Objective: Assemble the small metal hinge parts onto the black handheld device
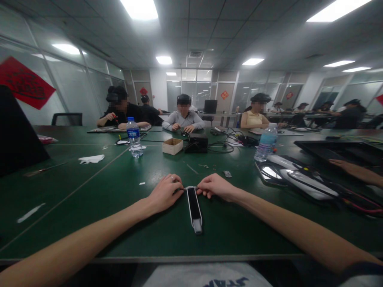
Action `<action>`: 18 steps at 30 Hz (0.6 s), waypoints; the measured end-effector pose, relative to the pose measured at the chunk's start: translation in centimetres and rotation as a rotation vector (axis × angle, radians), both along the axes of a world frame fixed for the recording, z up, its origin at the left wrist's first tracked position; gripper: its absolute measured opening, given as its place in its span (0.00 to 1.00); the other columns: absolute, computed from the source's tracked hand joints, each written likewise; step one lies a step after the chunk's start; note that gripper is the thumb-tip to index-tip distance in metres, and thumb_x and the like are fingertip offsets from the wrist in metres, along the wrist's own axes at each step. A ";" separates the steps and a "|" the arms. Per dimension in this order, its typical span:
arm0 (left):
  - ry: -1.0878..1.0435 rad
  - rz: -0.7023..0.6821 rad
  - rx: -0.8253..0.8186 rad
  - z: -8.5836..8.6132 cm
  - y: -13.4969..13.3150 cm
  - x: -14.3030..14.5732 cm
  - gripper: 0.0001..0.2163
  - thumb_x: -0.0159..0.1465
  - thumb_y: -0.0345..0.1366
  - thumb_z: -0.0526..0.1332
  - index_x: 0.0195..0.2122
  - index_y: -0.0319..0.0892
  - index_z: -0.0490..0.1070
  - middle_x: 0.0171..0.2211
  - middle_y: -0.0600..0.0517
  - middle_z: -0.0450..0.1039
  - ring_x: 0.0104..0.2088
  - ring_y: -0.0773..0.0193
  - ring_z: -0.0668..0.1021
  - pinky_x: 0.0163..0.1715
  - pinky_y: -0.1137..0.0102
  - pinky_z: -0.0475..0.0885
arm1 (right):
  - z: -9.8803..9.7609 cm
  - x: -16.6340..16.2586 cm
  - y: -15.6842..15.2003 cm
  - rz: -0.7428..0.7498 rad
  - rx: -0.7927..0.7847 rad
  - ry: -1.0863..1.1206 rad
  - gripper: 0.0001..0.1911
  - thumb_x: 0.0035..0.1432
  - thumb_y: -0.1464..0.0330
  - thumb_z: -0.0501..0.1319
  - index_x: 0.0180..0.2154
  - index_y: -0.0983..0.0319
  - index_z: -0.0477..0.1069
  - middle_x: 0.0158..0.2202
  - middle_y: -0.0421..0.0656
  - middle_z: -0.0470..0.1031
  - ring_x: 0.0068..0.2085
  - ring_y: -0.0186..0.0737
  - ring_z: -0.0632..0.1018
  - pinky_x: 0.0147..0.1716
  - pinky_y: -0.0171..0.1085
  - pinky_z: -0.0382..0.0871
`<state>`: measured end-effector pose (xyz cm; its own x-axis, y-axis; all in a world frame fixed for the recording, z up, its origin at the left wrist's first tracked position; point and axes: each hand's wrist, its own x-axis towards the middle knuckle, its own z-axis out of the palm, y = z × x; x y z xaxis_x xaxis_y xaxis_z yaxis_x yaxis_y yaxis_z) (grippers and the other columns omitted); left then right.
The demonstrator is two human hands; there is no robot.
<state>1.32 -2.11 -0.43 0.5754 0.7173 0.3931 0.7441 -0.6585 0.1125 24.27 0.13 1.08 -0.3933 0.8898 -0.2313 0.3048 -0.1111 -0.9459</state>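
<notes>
A narrow black strip-shaped part with a pale frame [194,208] lies lengthwise on the green table [125,223] in front of me. My left hand [164,192] pinches its far end from the left, fingers curled. My right hand [214,186] pinches the same far end from the right. Both forearms rest on the table. Several tiny screws or small parts [206,165] lie just beyond my hands, with a small grey piece [227,173] beside them.
A small cardboard box [172,146], a black device [196,143] with cables, two water bottles [134,137] [266,142]. Opened electronics lie at right [296,179], where another person's hand [344,165] rests. Three people sit across the table. A screwdriver [42,170] lies at left.
</notes>
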 end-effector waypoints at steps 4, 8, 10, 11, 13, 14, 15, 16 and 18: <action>-0.008 0.002 -0.010 0.2 -0.1 0.0 0.05 0.65 0.32 0.60 0.37 0.43 0.76 0.43 0.48 0.71 0.45 0.55 0.73 0.45 0.59 0.70 | -0.1 0.0 0.0 0.016 0.020 -0.018 0.08 0.59 0.76 0.59 0.29 0.69 0.75 0.29 0.44 0.80 0.22 0.25 0.70 0.17 0.22 0.65; 0.003 0.004 -0.025 0.3 -0.2 0.0 0.05 0.66 0.33 0.60 0.38 0.43 0.76 0.44 0.48 0.71 0.46 0.55 0.73 0.46 0.59 0.70 | -0.2 0.3 0.1 0.068 0.092 -0.090 0.08 0.60 0.72 0.60 0.31 0.68 0.76 0.29 0.43 0.80 0.19 0.24 0.66 0.13 0.23 0.59; 0.004 0.004 -0.029 0.3 -0.2 0.0 0.05 0.66 0.33 0.59 0.38 0.43 0.76 0.44 0.47 0.71 0.46 0.55 0.73 0.46 0.59 0.69 | -0.3 0.5 0.1 0.111 0.166 -0.142 0.09 0.61 0.69 0.59 0.35 0.67 0.77 0.29 0.42 0.79 0.17 0.24 0.64 0.13 0.25 0.57; 0.003 0.005 -0.030 0.3 -0.2 0.0 0.05 0.66 0.33 0.59 0.38 0.43 0.76 0.44 0.47 0.71 0.46 0.55 0.73 0.46 0.58 0.69 | -0.3 0.6 0.0 0.133 0.227 -0.177 0.10 0.61 0.67 0.59 0.36 0.66 0.77 0.29 0.41 0.79 0.17 0.25 0.64 0.13 0.26 0.56; 0.001 0.008 -0.029 0.2 -0.2 -0.1 0.05 0.66 0.33 0.60 0.38 0.43 0.76 0.44 0.47 0.70 0.46 0.55 0.73 0.47 0.58 0.69 | -0.3 0.8 -0.1 0.185 0.383 -0.258 0.13 0.62 0.64 0.59 0.39 0.64 0.78 0.27 0.40 0.78 0.18 0.27 0.66 0.17 0.28 0.58; 0.001 0.009 -0.028 0.2 -0.1 -0.1 0.05 0.66 0.33 0.59 0.38 0.43 0.76 0.44 0.47 0.70 0.46 0.55 0.73 0.47 0.58 0.69 | -0.2 0.9 -0.2 0.211 0.469 -0.301 0.14 0.62 0.63 0.58 0.40 0.64 0.79 0.26 0.39 0.78 0.19 0.28 0.68 0.19 0.29 0.59; 0.002 0.008 -0.029 0.1 -0.1 -0.1 0.05 0.66 0.33 0.59 0.38 0.43 0.76 0.44 0.47 0.70 0.46 0.55 0.73 0.47 0.58 0.69 | -0.1 0.9 -0.2 0.231 0.551 -0.341 0.15 0.63 0.62 0.58 0.40 0.63 0.79 0.26 0.39 0.77 0.21 0.30 0.70 0.22 0.29 0.61; 0.004 0.007 -0.030 0.2 -0.1 -0.2 0.05 0.66 0.33 0.59 0.38 0.43 0.76 0.44 0.47 0.70 0.46 0.55 0.73 0.47 0.58 0.69 | 0.1 1.0 -0.2 0.238 0.623 -0.379 0.15 0.64 0.62 0.56 0.40 0.63 0.79 0.26 0.39 0.77 0.24 0.32 0.73 0.25 0.30 0.63; 0.008 0.009 -0.034 0.3 -0.2 -0.2 0.05 0.66 0.34 0.59 0.38 0.43 0.75 0.45 0.47 0.70 0.47 0.54 0.72 0.47 0.58 0.69 | 0.7 1.3 0.0 0.200 0.734 -0.464 0.16 0.66 0.63 0.54 0.40 0.62 0.79 0.27 0.41 0.78 0.28 0.35 0.76 0.30 0.32 0.65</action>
